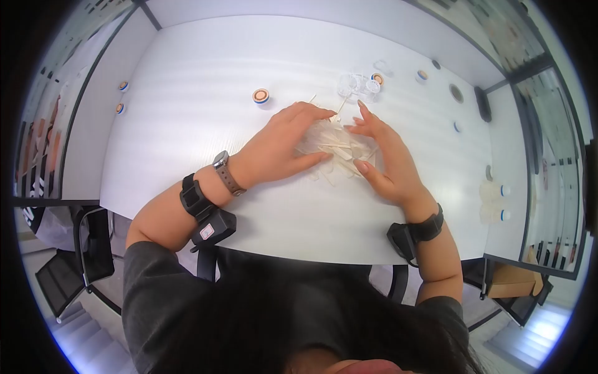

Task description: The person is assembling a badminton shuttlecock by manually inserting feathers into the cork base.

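Note:
A loose pile of thin, pale wooden-looking sticks (pixel 342 151) lies on the white table, with something clear and filmy, perhaps a plastic bag (pixel 319 136), among them. My left hand (pixel 283 142) arches over the pile's left side, thumb and fingers apart and fingertips at the sticks. On the right side, my right hand (pixel 389 159) curves around the pile with its thumb and fingers spread. One slender stick (pixel 343 105) points up and away between the two hands. Just beyond them stand several clear plastic containers (pixel 359 86).
A small round jar with a blue-and-orange lid (pixel 261 96) sits beyond my left hand. Similar small jars (pixel 120 108) stand at the far left, and another (pixel 422 75) at the back right. White panels (pixel 128 81) border the table (pixel 187 81). A dark cable grommet (pixel 456 93) is at right.

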Demonstrator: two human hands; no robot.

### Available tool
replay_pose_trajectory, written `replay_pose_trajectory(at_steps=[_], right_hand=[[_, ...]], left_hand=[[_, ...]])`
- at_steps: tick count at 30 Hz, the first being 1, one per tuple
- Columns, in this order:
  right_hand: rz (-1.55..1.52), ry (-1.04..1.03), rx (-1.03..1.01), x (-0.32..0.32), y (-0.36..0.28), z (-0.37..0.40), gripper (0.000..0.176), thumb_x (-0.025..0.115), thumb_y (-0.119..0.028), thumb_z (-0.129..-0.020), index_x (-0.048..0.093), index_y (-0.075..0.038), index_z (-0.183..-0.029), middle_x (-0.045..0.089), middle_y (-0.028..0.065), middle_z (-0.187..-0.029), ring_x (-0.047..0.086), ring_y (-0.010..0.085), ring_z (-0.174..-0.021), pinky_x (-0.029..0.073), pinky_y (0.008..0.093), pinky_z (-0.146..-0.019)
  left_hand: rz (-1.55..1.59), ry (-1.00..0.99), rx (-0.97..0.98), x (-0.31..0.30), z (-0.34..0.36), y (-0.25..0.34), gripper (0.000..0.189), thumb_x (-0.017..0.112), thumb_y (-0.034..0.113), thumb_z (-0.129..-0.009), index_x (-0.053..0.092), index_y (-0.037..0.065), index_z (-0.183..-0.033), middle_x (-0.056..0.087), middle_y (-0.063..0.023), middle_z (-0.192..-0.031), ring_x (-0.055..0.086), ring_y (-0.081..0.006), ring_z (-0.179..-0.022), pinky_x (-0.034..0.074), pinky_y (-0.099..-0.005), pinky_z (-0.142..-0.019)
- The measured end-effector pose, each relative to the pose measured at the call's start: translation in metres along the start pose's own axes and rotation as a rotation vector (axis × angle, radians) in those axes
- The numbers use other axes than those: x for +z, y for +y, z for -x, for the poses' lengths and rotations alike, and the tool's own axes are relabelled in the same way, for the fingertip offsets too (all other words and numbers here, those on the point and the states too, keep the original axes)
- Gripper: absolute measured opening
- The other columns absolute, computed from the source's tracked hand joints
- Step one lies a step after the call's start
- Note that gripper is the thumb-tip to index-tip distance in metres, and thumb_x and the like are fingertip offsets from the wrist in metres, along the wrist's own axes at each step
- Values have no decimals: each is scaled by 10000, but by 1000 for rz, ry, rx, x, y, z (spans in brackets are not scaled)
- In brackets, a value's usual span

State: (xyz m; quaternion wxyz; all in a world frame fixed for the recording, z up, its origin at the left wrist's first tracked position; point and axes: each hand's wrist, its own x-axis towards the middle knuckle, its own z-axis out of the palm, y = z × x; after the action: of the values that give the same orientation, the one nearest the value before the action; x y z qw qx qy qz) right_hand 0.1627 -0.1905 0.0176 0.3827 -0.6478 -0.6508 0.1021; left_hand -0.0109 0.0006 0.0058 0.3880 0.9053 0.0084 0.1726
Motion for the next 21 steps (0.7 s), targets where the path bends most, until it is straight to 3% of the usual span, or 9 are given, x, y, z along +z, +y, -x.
replay_pose_trajectory(at_steps=[1,5,6,10,13,17,18,21], right_hand=[[2,23,-9,0,1,0,768,679,-280,-862,347,-74,-1523,644,145,-1254,554,347,-1235,307,490,-1151],[61,-15,-61,-1,0,-8,837,718,-329,-824,343,-33,-1512,456,181,-1494,396,359,-1404,273,479,-1172],[74,-47,-75,1,4,-10,850,712,-363,-836,330,-18,-1512,349,183,-1569,307,351,-1463,241,485,-1186],[252,-92,-45,5,9,-15,836,679,-412,-874,318,-14,-1514,369,192,-1555,345,355,-1442,231,496,-1188],[217,-68,-27,5,3,-17,815,677,-402,-876,334,-11,-1504,393,194,-1539,379,365,-1419,243,499,-1182],[180,17,-105,7,2,-20,827,701,-387,-859,340,-18,-1505,447,189,-1499,433,360,-1380,271,502,-1170],[197,9,-109,8,2,-19,832,706,-384,-855,339,-20,-1507,458,190,-1488,450,356,-1365,277,501,-1167],[217,-16,-83,11,3,-17,847,718,-375,-845,333,-26,-1513,493,191,-1452,499,342,-1321,293,498,-1160]], left_hand=[[35,10,1,1,0,-1,638,782,235,-822,493,47,-1358,532,-175,-1367,504,-362,-1273,410,-424,-1074],[-167,112,71,4,1,0,708,780,374,-794,492,64,-1362,503,-194,-1383,468,-403,-1297,360,-498,-1103],[-226,96,69,2,1,2,758,779,417,-787,475,64,-1384,487,-208,-1405,448,-409,-1323,343,-511,-1117],[-354,12,-11,3,7,8,1014,808,534,-732,341,85,-1512,365,-233,-1531,310,-383,-1452,233,-544,-1179],[-361,-32,6,6,7,8,1101,807,586,-705,291,82,-1537,317,-242,-1560,282,-385,-1466,208,-537,-1192],[-265,-39,64,9,6,1,1047,805,501,-754,269,63,-1541,335,-245,-1546,325,-389,-1441,226,-534,-1184],[-274,0,110,8,5,1,1034,810,436,-768,247,49,-1545,386,-238,-1513,400,-389,-1388,297,-509,-1156],[-157,-37,-17,4,2,9,1045,825,379,-762,224,53,-1552,439,-226,-1474,462,-375,-1333,373,-453,-1114]])
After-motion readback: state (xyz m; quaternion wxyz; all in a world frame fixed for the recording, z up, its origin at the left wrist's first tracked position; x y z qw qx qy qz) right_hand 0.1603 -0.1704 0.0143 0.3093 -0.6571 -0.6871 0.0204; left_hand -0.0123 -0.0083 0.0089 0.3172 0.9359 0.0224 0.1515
